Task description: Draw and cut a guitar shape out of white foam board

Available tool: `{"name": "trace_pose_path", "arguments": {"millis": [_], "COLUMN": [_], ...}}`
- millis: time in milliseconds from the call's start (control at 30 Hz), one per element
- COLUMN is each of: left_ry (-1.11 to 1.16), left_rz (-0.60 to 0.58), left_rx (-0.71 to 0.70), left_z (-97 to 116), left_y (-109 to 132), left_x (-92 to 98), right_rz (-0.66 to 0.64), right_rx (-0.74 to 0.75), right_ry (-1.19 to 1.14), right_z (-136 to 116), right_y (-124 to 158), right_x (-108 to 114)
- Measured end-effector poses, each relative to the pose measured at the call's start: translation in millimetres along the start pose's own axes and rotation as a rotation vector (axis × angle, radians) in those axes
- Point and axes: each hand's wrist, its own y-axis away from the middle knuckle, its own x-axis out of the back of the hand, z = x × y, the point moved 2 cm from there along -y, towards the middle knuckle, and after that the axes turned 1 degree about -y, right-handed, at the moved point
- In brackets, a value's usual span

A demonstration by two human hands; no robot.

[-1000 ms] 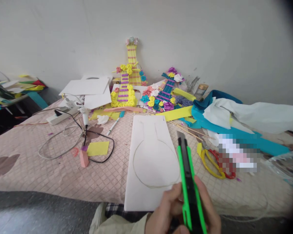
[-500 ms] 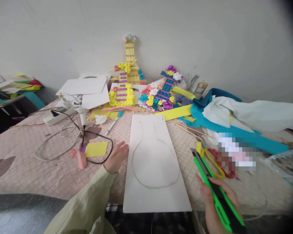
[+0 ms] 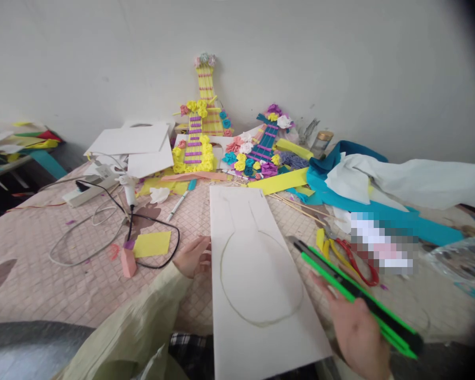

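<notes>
A white board [image 3: 257,279] lies lengthwise in front of me, with a pencilled round body and narrow neck drawn on it. My left hand [image 3: 192,257] is at the board's left edge, fingers curled in against it; the fingertips are partly hidden. On the right, my right hand [image 3: 358,327] grips a green and black utility knife [image 3: 352,290]. Its blade is out and points to the upper left, over the board's right edge. Red-handled scissors [image 3: 356,261] and a yellow-handled tool [image 3: 332,248] lie just beyond the knife.
Decorated paper guitars [image 3: 193,142] lean at the wall. A glue gun [image 3: 130,190] with looped cables and a power strip [image 3: 91,192] sit left. White sheets [image 3: 130,140] are stacked behind. Blue crepe paper [image 3: 399,216] and a plastic-wrapped item [image 3: 459,258] lie right.
The board's near end has come closer to me and shifted right. My left fingers have curled in at its edge. The knife has swung leftward, its blade now over the board's edge.
</notes>
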Motion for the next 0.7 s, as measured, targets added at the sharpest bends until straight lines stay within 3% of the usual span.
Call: {"name": "trace_pose_path", "arguments": {"millis": [133, 233, 300, 400, 500, 600, 700], "left_ry": [-0.205, -0.487, -0.717, -1.007, -1.207, -1.298, -1.315], "left_rz": [-0.088, -0.112, -0.095, 0.012, 0.232, 0.400, 0.430], "left_rx": [0.018, -0.001, -0.108, -0.457, -0.794, -0.870, -0.882], "left_z": [-6, -6, 4, 31, 52, 56, 51], "left_y": [6, 7, 3, -15, -48, -83, -104], "left_x": [1.1, 11.3, 17.6, 17.6, 10.7, 10.8, 19.9], "right_rz": [0.124, 0.120, 0.056, -0.095, -0.223, -0.186, -0.088], "right_rx": [-0.047, -0.030, 0.021, 0.055, 0.072, 0.070, 0.091], "right_ry": [-0.204, -0.263, -0.203, -0.056, 0.119, 0.250, 0.305], "right_z": [-32, -49, -57, -58, -45, -25, -6], "right_y": [-39, -73, -96, -127, -150, -163, -168], "right_x": [10, 5, -7, -39, -77, -103, -112]}}
